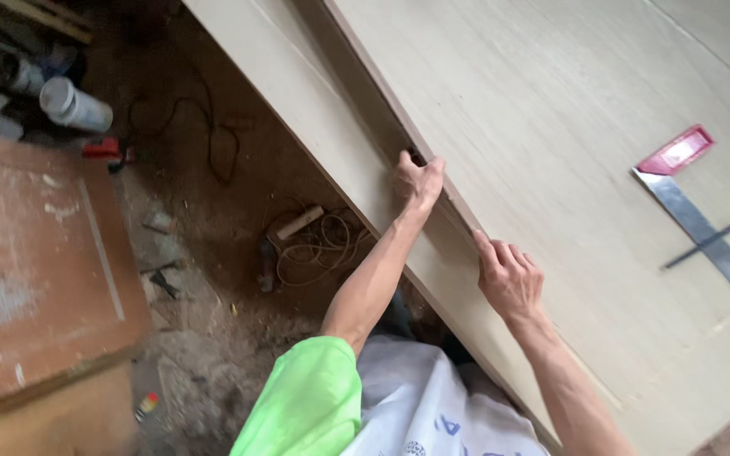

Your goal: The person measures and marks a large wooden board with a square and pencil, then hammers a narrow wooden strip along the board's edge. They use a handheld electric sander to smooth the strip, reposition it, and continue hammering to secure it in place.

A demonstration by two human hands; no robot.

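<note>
At the far left lies a worn reddish-brown board [35,270], scuffed and blotched with pale marks, and above it, near the top corner, grey plastic pipes [73,104] lie on the dirt floor [204,371]. Further right on that floor a black cable [213,127] snakes about, and below it a hammer with a pale wooden handle [293,226] rests against a coil of light cord [323,245] (all of it among sawdust and scraps).

Next comes the person's left arm, coming out of a bright green sleeve [310,401] and stretching up to the left hand [418,180], which is clamped over the near edge of the upper plywood sheet [551,110], fingers curled over the top and thumb side against the edge. That pale sheet lies on a second, lower plywood sheet [297,76], whose margin shows as a strip along its left side.

A little to the right and lower, the right hand [510,277] grips the same edge of the upper sheet, fingers hooked onto it and knuckles raised. Both hands are near each other along that edge.

Well to the right, on the upper sheet, lies a try square with a red stock [701,215], and a dark pencil [703,245] rests across its steel blade.
</note>
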